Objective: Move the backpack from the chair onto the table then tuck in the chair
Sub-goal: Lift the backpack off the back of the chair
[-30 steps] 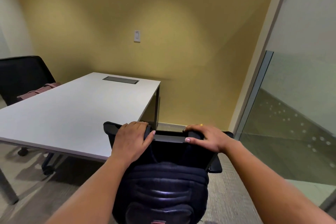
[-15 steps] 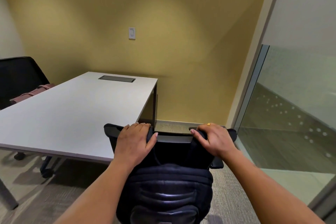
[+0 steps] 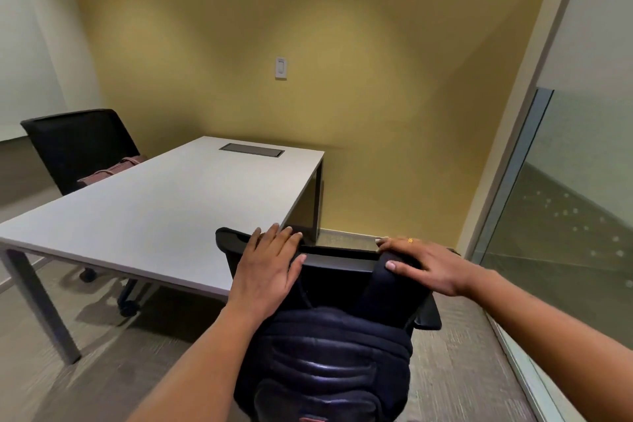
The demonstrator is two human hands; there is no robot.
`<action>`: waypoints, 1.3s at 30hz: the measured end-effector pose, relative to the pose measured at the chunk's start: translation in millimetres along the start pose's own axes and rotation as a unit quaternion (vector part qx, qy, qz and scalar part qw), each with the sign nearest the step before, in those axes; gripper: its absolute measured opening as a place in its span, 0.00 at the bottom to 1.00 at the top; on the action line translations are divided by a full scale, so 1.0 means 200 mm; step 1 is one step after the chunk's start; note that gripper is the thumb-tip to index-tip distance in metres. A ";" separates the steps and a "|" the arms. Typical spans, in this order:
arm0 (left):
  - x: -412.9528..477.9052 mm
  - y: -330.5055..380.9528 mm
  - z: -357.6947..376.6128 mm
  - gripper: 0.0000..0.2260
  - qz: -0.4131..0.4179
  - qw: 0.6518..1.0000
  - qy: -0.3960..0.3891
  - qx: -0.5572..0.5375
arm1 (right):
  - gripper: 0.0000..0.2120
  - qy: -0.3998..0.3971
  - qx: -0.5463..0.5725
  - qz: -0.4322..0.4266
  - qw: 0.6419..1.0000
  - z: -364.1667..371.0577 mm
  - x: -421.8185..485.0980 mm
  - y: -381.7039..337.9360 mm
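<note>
At the bottom of the view, a padded black fabric backpack [image 3: 329, 363] sits on the black office chair [image 3: 337, 260]. The left hand [image 3: 265, 276] lies flat, fingers together, on the chair's top rail; the right hand [image 3: 428, 265] rests there spread. Just beyond stands the bare rectangular grey table [image 3: 164, 212].

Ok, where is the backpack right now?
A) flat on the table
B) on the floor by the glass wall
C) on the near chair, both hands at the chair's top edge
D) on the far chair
C: the backpack sits on the near chair, with the left hand and right hand on the chair's top edge; the table holds no bag.
</note>
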State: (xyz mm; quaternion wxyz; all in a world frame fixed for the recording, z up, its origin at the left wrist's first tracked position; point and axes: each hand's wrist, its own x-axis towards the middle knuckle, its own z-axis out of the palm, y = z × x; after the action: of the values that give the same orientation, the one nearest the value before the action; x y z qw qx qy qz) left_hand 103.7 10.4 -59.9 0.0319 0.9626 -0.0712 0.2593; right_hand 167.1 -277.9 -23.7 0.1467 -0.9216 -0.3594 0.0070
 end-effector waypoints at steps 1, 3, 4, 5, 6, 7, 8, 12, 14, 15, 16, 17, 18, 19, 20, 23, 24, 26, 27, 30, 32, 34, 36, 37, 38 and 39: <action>-0.02 0.01 0.00 0.24 -0.002 1.000 0.004 0.002 | 0.26 -0.020 -0.001 -0.022 1.000 -0.02 0.00 0.02; -0.02 0.01 0.00 0.25 -0.011 1.000 -0.004 -0.006 | 0.28 -0.042 -0.014 -0.066 0.997 -0.04 0.00 0.04; -0.02 0.01 -0.01 0.26 -0.014 1.000 -0.009 -0.011 | 0.30 -0.047 -0.022 -0.082 0.995 -0.04 0.01 0.05; -0.02 0.01 0.00 0.26 -0.017 1.000 -0.011 -0.014 | 0.32 -0.051 -0.032 -0.098 0.993 -0.05 0.02 0.06; -0.02 0.02 0.00 0.26 -0.020 1.000 -0.012 -0.016 | 0.34 -0.054 -0.045 -0.113 0.991 -0.05 0.03 0.07; -0.02 0.02 0.00 0.26 -0.024 0.999 -0.012 -0.017 | 0.35 -0.056 -0.054 -0.127 0.989 -0.05 0.03 0.07; -0.02 0.02 0.00 0.27 -0.028 0.999 -0.011 -0.017 | 0.36 -0.055 -0.059 -0.139 0.987 -0.05 0.04 0.08; -0.03 0.04 0.01 0.26 -0.046 0.999 0.005 -0.018 | 0.33 -0.016 -0.085 -0.152 0.985 -0.04 0.05 0.08; -0.03 0.05 0.00 0.26 -0.055 0.998 0.013 -0.019 | 0.33 0.034 -0.138 -0.156 0.978 -0.03 0.04 0.08; -0.03 0.06 0.00 0.27 -0.059 0.998 0.014 -0.021 | 0.31 0.064 -0.155 -0.158 0.973 -0.02 0.03 0.08; -0.04 0.07 0.00 0.27 -0.064 0.998 0.013 -0.022 | 0.29 0.101 -0.166 -0.164 0.967 0.00 0.02 0.09; -0.04 0.07 0.00 0.28 -0.068 0.997 0.013 -0.019 | 0.26 0.146 -0.177 -0.170 0.958 0.01 0.01 0.09; -0.04 0.07 0.00 0.28 -0.072 0.997 0.014 -0.015 | 0.23 0.193 -0.189 -0.169 0.948 0.03 -0.01 0.09; -0.04 0.08 0.00 0.28 -0.075 0.997 0.014 -0.013 | 0.21 0.232 -0.199 -0.162 0.938 0.04 -0.02 0.09; -0.04 0.08 0.00 0.28 -0.079 0.997 0.015 -0.014 | 0.20 0.261 -0.205 -0.152 0.931 0.05 -0.03 0.08; -0.04 0.09 -0.01 0.34 -0.081 0.996 0.018 -0.018 | 0.17 0.287 -0.211 -0.138 0.924 0.09 -0.05 0.08; -0.04 0.09 -0.01 0.36 -0.081 0.996 0.019 -0.017 | 0.17 0.281 -0.203 -0.141 0.927 0.09 -0.06 0.09; -0.04 0.10 0.00 0.38 -0.084 0.996 0.019 -0.014 | 0.18 0.241 -0.175 -0.156 0.942 0.09 -0.08 0.11; -0.04 0.10 0.00 0.38 -0.086 0.996 0.019 -0.012 | 0.20 0.212 -0.157 -0.168 0.950 0.09 -0.09 0.12; -0.03 0.09 0.00 0.38 -0.089 0.996 0.019 -0.008 | 0.24 0.116 -0.070 -0.201 0.970 0.01 -0.06 0.17; -0.03 0.09 0.00 0.38 -0.087 0.996 0.020 -0.008 | 0.24 0.052 -0.015 -0.197 0.979 -0.06 -0.03 0.22; -0.03 0.09 0.00 0.37 -0.087 0.996 0.021 -0.006 | 0.24 0.011 0.001 -0.177 0.984 -0.10 -0.01 0.26; -0.03 0.10 -0.01 0.37 -0.087 0.996 0.021 -0.005 | 0.24 -0.004 -0.001 -0.168 0.986 -0.11 0.01 0.27; -0.03 0.10 -0.01 0.37 -0.087 0.996 0.020 -0.005 | 0.23 -0.001 0.000 -0.169 0.986 -0.10 0.02 0.28; -0.03 0.10 -0.01 0.37 -0.088 0.996 0.019 -0.005 | 0.22 0.011 0.001 -0.170 0.985 -0.09 0.02 0.28; -0.03 0.09 -0.01 0.37 -0.089 0.996 0.018 -0.004 | 0.21 0.031 -0.001 -0.168 0.985 -0.07 0.02 0.28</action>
State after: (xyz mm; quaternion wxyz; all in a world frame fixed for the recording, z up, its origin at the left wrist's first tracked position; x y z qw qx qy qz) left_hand 96.0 -7.5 -60.9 0.0599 0.9603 0.0139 0.2722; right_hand 208.7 -318.1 -24.9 0.1561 -0.8478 -0.5047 -0.0464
